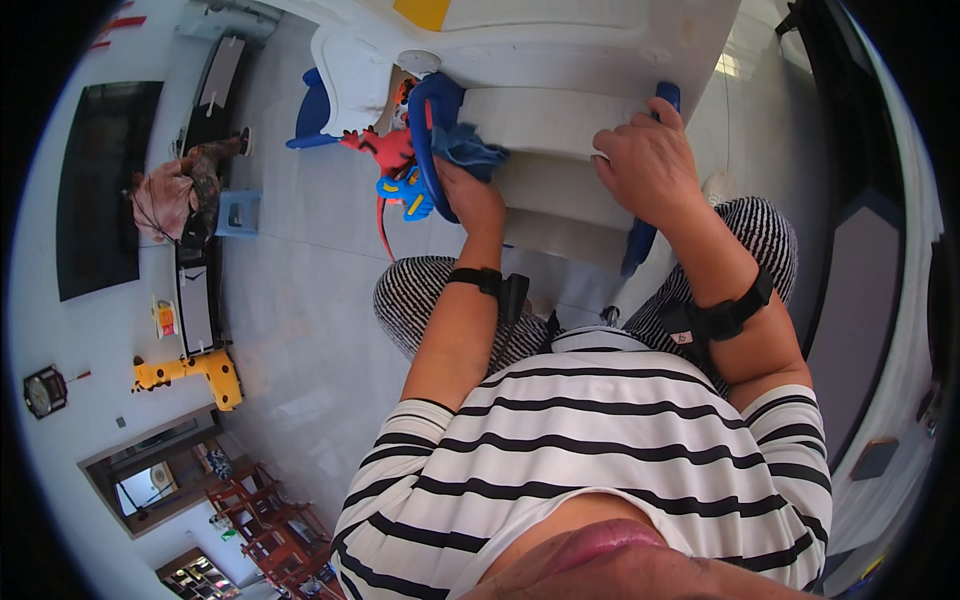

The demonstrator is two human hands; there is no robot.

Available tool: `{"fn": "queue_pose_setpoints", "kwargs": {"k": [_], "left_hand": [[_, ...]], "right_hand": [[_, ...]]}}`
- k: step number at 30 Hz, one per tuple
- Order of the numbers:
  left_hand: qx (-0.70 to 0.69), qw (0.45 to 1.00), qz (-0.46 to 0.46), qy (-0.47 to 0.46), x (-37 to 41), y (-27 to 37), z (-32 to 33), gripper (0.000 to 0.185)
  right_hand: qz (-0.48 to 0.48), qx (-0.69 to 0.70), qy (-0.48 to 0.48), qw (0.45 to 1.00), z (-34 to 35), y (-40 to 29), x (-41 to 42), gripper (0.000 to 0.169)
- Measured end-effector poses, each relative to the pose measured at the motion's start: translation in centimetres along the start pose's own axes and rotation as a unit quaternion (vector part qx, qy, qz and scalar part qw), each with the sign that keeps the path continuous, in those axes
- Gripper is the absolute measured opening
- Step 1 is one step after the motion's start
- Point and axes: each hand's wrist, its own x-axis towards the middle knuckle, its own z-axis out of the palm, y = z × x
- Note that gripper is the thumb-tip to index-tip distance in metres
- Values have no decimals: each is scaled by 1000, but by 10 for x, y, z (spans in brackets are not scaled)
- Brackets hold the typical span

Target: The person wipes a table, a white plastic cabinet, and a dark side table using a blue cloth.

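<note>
A white plastic children's play structure with moulded steps stands in front of me. Along the left of the steps curves a blue side rail. My left hand is at its inner side, holding a crumpled blue cloth that touches the rail; part of the grip is hidden. Over the right-hand blue rail lies my right hand, its fingers curled across the rail's upper part and inward over the steps. No cloth shows in that hand.
Left of the steps are a red toy dinosaur and a blue-and-yellow toy. Farther left, a person is near a light-blue stool. A yellow giraffe figure stands by the wall. A dark-framed cabinet is at right.
</note>
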Motion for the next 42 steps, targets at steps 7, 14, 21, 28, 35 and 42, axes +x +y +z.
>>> {"fn": "queue_pose_setpoints", "kwargs": {"k": [7,14,21,28,35,42], "left_hand": [[-45,990,-134,-8,-47,-26,28,67],[-250,968,-29,21,-36,30,-39,29],[-222,905,264,248,129,108,-126,31],[155,879,406,198,190,103,-102,48],[75,965,240,70,157,112,-63,42],[-47,964,262,11,138,135,-67,40]], "right_hand": [[-2,15,-22,1000,-4,-3,1,17],[7,10,-42,999,-7,-3,0,18],[10,-5,-59,998,-10,-6,1,19],[13,3,-53,999,-7,-3,-1,18],[11,13,-60,998,-11,-7,0,18],[11,13,-67,998,-13,-10,2,18]]}}
